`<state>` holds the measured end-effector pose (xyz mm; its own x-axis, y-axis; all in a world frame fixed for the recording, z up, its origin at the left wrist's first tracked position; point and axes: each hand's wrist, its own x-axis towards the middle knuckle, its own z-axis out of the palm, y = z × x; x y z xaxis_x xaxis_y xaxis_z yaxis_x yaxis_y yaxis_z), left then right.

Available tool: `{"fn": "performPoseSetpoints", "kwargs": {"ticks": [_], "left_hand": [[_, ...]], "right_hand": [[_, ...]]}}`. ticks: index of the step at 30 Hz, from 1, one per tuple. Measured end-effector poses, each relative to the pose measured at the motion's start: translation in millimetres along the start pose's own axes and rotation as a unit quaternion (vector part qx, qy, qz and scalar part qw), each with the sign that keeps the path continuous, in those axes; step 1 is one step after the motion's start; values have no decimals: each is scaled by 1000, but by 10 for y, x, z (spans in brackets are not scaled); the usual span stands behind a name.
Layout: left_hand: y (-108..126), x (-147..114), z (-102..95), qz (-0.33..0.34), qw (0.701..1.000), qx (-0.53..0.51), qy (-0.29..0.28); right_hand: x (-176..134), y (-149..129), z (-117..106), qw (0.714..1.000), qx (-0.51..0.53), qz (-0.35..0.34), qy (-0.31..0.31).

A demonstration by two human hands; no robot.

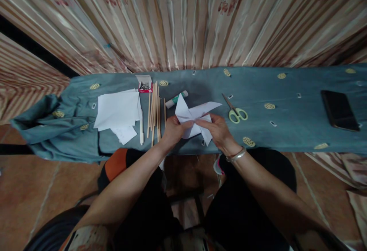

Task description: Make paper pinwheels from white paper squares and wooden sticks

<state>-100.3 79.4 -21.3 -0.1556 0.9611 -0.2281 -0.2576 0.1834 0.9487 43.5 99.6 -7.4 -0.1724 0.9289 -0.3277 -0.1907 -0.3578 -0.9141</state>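
A white paper pinwheel (197,110) is held over the front part of the cloth-covered table, its folded blades pointing several ways. My left hand (174,130) grips it from the left, thumb pressed near the centre. From the right, my right hand (217,129) pinches it, the thumb also close to the middle. Both sets of fingers are partly hidden behind the paper. Just behind the pinwheel lies a glue stick (177,98) with a green label. Scissors (235,112) with pale green handles rest to the right of my right hand, apart from it.
Left of my hands lie several wooden sticks (155,109), a white pen (141,130) and stacked white paper sheets (117,108). A small open box (145,84) of metal pins stands behind the sticks. A black phone (340,110) lies far right. A striped curtain (183,25) hangs behind the table.
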Motion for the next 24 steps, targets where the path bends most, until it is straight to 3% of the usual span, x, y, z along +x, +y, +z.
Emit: {"fn": "performPoseSetpoints", "kwargs": {"ticks": [14,24], "left_hand": [[113,-29,-9,-5,1000,-13,-2],[36,-34,7,-12,1000,5,-6]], "right_hand": [[-67,-105,-31,997,-55,-33,-44],[-29,-16,-64,1000,-23,-5,-15]]}}
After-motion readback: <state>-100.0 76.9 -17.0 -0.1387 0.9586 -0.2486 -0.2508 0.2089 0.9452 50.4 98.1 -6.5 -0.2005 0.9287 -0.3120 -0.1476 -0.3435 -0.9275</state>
